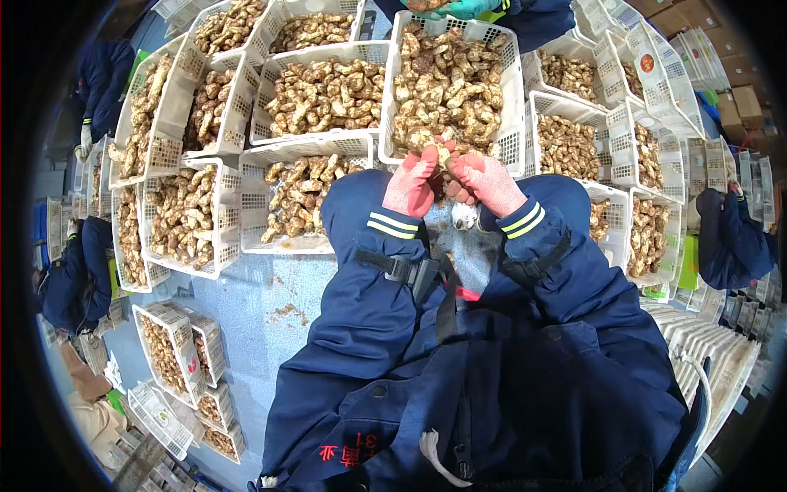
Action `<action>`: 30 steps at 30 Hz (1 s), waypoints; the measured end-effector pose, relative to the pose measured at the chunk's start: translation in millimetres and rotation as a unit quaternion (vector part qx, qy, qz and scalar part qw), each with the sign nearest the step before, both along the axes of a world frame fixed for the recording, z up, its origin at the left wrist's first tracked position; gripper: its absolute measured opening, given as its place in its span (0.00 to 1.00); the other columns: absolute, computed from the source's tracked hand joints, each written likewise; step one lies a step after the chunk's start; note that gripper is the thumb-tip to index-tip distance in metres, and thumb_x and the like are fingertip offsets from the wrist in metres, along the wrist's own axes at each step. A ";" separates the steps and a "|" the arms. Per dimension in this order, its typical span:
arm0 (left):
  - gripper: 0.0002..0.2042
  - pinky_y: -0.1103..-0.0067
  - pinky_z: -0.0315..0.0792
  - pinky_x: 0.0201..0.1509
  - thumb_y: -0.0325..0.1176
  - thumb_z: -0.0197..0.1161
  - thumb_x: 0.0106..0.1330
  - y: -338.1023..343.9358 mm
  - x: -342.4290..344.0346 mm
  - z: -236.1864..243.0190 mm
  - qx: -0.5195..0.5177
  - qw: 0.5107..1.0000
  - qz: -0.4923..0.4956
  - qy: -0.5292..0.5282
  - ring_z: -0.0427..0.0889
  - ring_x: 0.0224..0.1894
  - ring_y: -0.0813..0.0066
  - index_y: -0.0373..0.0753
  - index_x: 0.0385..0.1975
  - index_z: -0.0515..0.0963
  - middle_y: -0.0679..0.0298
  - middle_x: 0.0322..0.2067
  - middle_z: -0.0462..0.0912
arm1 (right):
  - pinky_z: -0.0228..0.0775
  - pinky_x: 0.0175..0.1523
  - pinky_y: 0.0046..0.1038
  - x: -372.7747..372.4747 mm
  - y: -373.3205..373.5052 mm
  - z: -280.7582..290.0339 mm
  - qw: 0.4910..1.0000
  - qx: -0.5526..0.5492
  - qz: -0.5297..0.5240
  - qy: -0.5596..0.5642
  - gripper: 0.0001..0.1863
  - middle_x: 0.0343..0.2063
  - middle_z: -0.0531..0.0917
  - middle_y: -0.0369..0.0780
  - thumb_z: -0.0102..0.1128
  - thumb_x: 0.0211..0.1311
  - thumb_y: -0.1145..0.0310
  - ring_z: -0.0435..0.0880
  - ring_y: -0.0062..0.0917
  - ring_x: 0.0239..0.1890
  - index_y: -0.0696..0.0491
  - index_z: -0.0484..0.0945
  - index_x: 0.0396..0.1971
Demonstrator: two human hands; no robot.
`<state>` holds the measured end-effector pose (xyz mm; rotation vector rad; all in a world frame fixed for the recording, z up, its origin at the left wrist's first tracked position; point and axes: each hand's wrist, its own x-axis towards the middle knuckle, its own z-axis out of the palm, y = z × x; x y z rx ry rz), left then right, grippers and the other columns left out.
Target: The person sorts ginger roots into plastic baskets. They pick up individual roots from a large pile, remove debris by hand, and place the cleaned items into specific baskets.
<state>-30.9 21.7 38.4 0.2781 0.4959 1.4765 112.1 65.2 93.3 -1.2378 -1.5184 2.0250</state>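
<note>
Pink-gloved hands (410,182) hold a mushroom (446,149) between them

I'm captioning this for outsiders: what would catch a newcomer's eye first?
Probably the pink-gloved left hand and right hand, close together just above centre, at the near end of a white crate. Brown-and-pale mushrooms lie in that crate and others ahead and to both sides. At the top edge, a co-worker's teal glove stands out.

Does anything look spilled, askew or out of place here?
Yes, mildly: brown dirt-like patches lie on the pale blue floor, left of the person's legs, outside the white perforated plastic crates. They look like loose, spilled mess; nothing else clearly stands out.
</note>
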 end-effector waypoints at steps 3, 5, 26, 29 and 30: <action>0.19 0.74 0.67 0.49 0.41 0.52 0.62 -0.3 -0.8 -0.3 -0.005 0.998 0.022 0.054 0.72 0.46 0.68 0.36 0.49 0.64 0.61 0.44 0.72 | 0.63 0.21 0.15 5.2 1.5 -5.0 1.000 0.003 -0.012 -0.027 0.16 0.17 0.77 0.35 0.50 0.57 0.58 0.73 0.14 0.16 0.58 0.74 0.26; 0.21 0.76 0.68 0.49 0.43 0.52 0.62 -2.0 -2.1 0.2 0.027 1.000 0.000 0.012 0.73 0.46 0.69 0.37 0.49 0.64 0.59 0.45 0.72 | 0.61 0.21 0.16 10.2 0.3 3.3 0.993 0.092 0.013 -0.070 0.13 0.16 0.75 0.34 0.50 0.55 0.64 0.71 0.14 0.16 0.59 0.75 0.30; 0.13 0.73 0.71 0.41 0.42 0.54 0.61 -3.6 -3.4 1.0 -0.108 0.991 -0.020 -0.077 0.76 0.34 0.71 0.40 0.40 0.72 0.64 0.31 0.77 | 0.63 0.47 0.21 10.6 17.4 3.4 0.988 0.134 -0.035 0.074 0.26 0.39 0.74 0.38 0.56 0.52 0.65 0.72 0.19 0.41 0.57 0.63 0.52; 0.11 0.75 0.65 0.44 0.37 0.55 0.61 -2.7 2.8 13.7 -0.111 0.984 0.002 -0.139 0.72 0.41 0.75 0.43 0.41 0.71 0.67 0.36 0.76 | 0.64 0.49 0.24 3.9 7.9 3.3 0.987 0.106 -0.045 0.111 0.24 0.39 0.74 0.40 0.56 0.49 0.73 0.73 0.23 0.43 0.57 0.65 0.50; 0.12 0.74 0.66 0.45 0.36 0.55 0.61 -2.0 6.4 18.8 -0.069 0.989 0.013 -0.129 0.71 0.41 0.74 0.44 0.43 0.70 0.68 0.38 0.74 | 0.64 0.49 0.25 1.8 7.4 2.9 0.973 0.218 -0.023 0.066 0.24 0.39 0.74 0.41 0.55 0.48 0.74 0.73 0.26 0.43 0.56 0.67 0.49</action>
